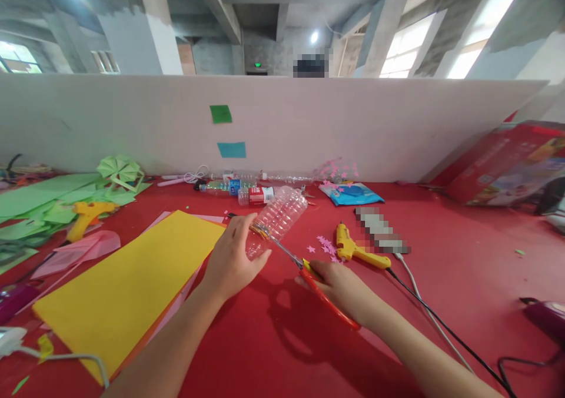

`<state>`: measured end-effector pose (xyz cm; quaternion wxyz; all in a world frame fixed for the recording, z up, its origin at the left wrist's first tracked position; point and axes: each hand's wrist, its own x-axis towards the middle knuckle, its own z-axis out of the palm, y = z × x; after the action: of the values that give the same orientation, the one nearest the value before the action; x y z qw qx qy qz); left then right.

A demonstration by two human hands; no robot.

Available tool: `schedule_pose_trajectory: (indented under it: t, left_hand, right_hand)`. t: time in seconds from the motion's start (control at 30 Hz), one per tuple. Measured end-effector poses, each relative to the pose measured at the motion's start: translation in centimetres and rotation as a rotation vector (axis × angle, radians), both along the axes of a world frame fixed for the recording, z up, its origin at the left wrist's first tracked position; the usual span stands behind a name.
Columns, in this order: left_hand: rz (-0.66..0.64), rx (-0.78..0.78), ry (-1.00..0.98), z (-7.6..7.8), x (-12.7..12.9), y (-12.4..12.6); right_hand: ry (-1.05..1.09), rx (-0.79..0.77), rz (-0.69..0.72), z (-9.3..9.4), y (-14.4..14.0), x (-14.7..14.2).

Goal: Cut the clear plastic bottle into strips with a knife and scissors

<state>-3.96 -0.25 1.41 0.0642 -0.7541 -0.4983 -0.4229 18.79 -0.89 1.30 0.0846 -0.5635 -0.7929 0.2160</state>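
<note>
A clear ribbed plastic bottle (285, 212) lies tilted over the red table, its far end raised up and to the right. The fingers of my left hand (233, 254) wrap round its near end. My right hand (338, 286) grips scissors (324, 298) with red and yellow handles. Their metal blades reach up and left to the bottle, close to my left thumb. How far the blades go into the plastic cannot be made out. To the right of the blades lie small pink paper stars (326, 248).
A yellow glue gun (359, 251) with a black cable lies right of my hands. Yellow sheets (136, 286) are on the left, beside green paper (48, 198) and another yellow glue gun (83, 218). Several bottles (229, 188) line the white partition (286, 121). A red box (512, 162) stands far right.
</note>
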Motion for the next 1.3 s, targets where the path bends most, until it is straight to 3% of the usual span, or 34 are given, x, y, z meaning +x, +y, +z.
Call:
schedule_pose_trajectory:
  t: [0.4, 0.87, 1.0, 1.1, 1.2, 1.3]
  left_hand:
    - [-0.092, -0.127, -0.025, 1.1, -0.7, -0.4]
    - [-0.122, -0.347, -0.156, 0.3, -1.3, 0.2]
    - [-0.192, -0.428, -0.326, 0.5, -1.7, 0.3]
    - [-0.322, -0.441, -0.491, 1.1, -1.9, 0.2]
    - [-0.420, -0.397, -0.606, 1.7, -2.3, 0.1]
    - [-0.406, -0.273, -0.798, 2.2, -3.0, 0.4]
  right_hand:
    - [-0.029, 0.040, 0.022, -0.2, 0.1, 0.0]
    - [-0.050, 0.046, 0.023, -0.5, 0.7, 0.1]
    - [0.004, 0.050, 0.016, -0.8, 1.1, 0.4]
    - [0.107, -0.009, 0.035, -0.8, 1.5, 0.5]
    - [0.194, -0.073, 0.083, -0.3, 1.6, 0.7]
    - [0.194, -0.126, 0.147, 0.5, 1.2, 1.1]
